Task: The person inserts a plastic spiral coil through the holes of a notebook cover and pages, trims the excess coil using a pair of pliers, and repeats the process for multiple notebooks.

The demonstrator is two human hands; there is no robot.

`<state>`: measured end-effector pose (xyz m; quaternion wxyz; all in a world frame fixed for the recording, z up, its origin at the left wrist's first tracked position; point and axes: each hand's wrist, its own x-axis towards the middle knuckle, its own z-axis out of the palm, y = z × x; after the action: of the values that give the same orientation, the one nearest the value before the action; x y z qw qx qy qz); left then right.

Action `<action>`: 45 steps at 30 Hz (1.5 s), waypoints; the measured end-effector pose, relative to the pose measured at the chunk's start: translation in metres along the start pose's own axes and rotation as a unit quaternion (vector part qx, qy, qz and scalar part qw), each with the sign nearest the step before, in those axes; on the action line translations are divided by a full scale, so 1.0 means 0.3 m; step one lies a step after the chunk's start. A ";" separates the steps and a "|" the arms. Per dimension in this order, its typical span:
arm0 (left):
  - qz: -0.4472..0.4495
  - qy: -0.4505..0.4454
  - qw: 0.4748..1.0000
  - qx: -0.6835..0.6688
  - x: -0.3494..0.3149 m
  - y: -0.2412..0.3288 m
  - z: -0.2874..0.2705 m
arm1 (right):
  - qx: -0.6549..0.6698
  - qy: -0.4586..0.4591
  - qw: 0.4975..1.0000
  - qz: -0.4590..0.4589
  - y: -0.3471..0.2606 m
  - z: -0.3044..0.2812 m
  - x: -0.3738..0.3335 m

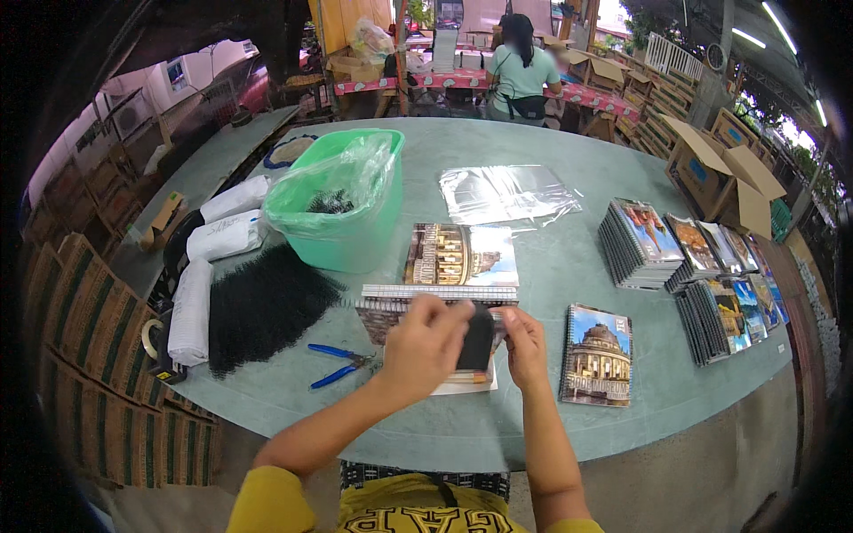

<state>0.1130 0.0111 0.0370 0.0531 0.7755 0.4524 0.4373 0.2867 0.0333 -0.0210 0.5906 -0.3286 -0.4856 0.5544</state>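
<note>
Between my hands is an upright, part-bound notebook (378, 322) with a dark printed cover; a black panel (477, 339) shows at its right end. My right hand (522, 345) pinches the notebook's right end. My left hand (426, 342) is over its near face, fingers curled and blurred; whether they grip anything is unclear. A thin black coil end pokes out at the notebook's left. Behind it lies a stack with gridded page edges (440, 291) and a building cover (462, 255). Blue-handled pliers (338, 364) rest to the left.
A heap of black binding coils (267, 306) lies left, beside white wrapped rolls (189, 311) and a plastic-lined green bin (373, 222). Clear plastic sleeves (506, 194) are farther back. One spiral notebook (597, 355) and notebook stacks (640, 244) are right; a carton (720, 173) stands behind.
</note>
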 end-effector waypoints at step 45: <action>0.108 -0.141 0.983 0.046 0.053 -0.036 0.024 | -0.074 0.023 0.991 -0.107 0.033 -0.005 -0.033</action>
<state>0.1144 0.0315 0.0374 0.0328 0.8754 0.3732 0.3054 0.2858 0.0256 -0.0326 0.6310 -0.3304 -0.5443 0.4431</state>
